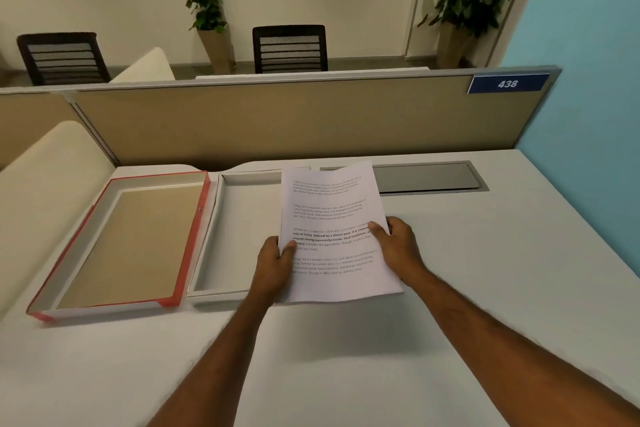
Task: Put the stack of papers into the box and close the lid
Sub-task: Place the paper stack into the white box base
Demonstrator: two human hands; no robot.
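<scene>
A stack of printed white papers (332, 215) is held above the desk, tilted slightly, and it overlaps the right part of the open white box (242, 218). My left hand (277, 262) grips the stack's lower left edge, thumb on top. My right hand (396, 246) grips its right edge, thumb on the text. The box's lid (128, 243), red-edged with a brown inner face, lies flipped open to the left of the box. The box's interior looks empty where it shows; its right side is hidden behind the papers.
The white desk (346, 357) ends at a beige partition (277, 118) behind the box. A grey cable hatch (426, 177) is set into the desk at the back right. A blue wall (588, 80) bounds the right side. A cream cushion (45, 184) lies at the left.
</scene>
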